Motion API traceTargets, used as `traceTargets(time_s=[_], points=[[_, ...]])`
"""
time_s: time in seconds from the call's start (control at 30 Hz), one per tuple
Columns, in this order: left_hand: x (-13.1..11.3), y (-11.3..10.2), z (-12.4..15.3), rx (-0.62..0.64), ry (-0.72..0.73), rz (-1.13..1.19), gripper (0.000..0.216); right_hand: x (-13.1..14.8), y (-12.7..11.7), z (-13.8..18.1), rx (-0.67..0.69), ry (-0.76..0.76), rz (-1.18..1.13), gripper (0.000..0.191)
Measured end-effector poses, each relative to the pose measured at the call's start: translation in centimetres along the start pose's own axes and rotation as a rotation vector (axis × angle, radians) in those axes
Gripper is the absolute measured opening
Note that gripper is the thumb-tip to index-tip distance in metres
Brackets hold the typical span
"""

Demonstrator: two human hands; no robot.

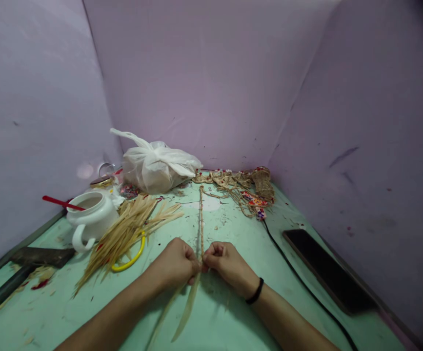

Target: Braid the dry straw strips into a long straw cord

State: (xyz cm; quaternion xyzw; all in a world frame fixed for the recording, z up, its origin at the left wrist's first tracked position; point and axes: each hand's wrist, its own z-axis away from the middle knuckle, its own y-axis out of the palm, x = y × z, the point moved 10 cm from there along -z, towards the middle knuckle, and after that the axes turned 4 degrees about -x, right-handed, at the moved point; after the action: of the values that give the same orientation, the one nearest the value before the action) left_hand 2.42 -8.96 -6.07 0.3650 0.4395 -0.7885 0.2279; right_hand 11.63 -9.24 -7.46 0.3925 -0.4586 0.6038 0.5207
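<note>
Braid (201,219) in hands (177,262) — straw (123,234), white mug (103,219) left; cord (280,253), phone (328,268) right.

Light soft, bit dim. Left wall (35,97) palest near top. Faint shadows under hands (178,261) on table (229,319). Top right corner black. Edges stretched. Phone (328,270) fuzzy at near end.

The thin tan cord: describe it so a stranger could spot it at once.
On the pale green table, between the straw bundle on the left and the black cable on the right, find the left hand and right hand meeting in the middle. The thin tan cord runs straight from them toward the wall. Unlike the fanned bundle and curving cable, it is one straight tan line.
</note>
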Motion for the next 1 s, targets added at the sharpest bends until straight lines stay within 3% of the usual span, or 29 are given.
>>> traceTargets(time_s=[0.2, 0.3, 0.43, 0.57, 0.6, 0.67, 0.77, 1.0], points=[[-2.2, -0.1, 2.2, -0.316, 0.123, -0.419, 0.023, 0.0, 0.1, 0.4, -0.031, 0.029, -0.09, 0.005], [-2.9, 0.5, 3.1, -0.35, 0.159, -0.54, 0.026, -0.2, 0.2, 0.3, -0.051, 0.021, -0.089, 0.005], [-2.9, 0.2, 2.8, -0.243, 0.189, -0.422, 0.021, 0.1, 0.3, 0.3, -0.026, 0.002, -0.14, 0.004], [-2.0, -4.1, 1.8, -0.403, 0.085, -0.092, 0.018, 0.3, 0.8, 0.6, 0.068, 0.023, -0.19, 0.005], [-1.3, -4.4, 1.5, -0.392, 0.02, 0.029, 0.023, 0.4, 0.9, 0.6, 0.083, 0.022, -0.199, 0.006], [-0.2, -2.8, 0.8, -0.23, -0.094, 0.271, 0.037, 0.6, 1.1, 0.6, 0.113, 0.012, -0.236, 0.009], [0.0, 0.7, 0.5, 0.031, -0.155, 0.468, 0.024, 0.9, 1.3, 0.6, 0.153, -0.011, -0.279, 0.01], [0.5, 0.4, -0.3, -0.054, -0.171, 0.374, 0.008, 1.9, 1.0, 0.2, 0.174, -0.155, -0.022, 0.006]])
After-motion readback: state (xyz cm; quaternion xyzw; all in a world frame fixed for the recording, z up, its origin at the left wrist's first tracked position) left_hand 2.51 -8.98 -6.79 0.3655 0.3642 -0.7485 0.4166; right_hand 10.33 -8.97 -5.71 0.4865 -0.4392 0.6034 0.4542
